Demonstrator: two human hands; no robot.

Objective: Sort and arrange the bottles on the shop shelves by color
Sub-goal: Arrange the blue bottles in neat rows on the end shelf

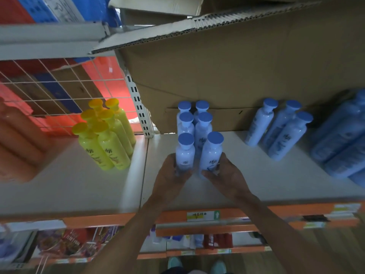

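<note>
Left hand point(173, 175) curls round the lower body of the near-left blue bottle point(185, 153), and the right hand point(225, 175) grips the near-right blue bottle point(212, 153) the same way. Both bottles are upright on the shelf point(256, 175) or just over it. The fingers hide their bases, so contact cannot be told. They make the near row of a two-wide block, with four more blue bottles point(197, 123) packed close behind. Holding low on the sides would probably let the person push the pair straight back and square it with the rows behind; that is a judgement from the grip alone.

Left of the block, past the shelf joint, yellow bottles point(106, 139) stand in a similar tight cluster, well apart from the blue, so each colour has its own group. To the right, three blue bottles point(280, 131) stand in a loose line near the cardboard box point(237, 66) at the far side of the shelf, and probably have yet to join the block. Further right are larger, darker blue bottles point(339, 151), blurred. At the left edge are blurred orange bottles point(17, 135). A wire grid point(59, 86) backs the yellow section.
</note>
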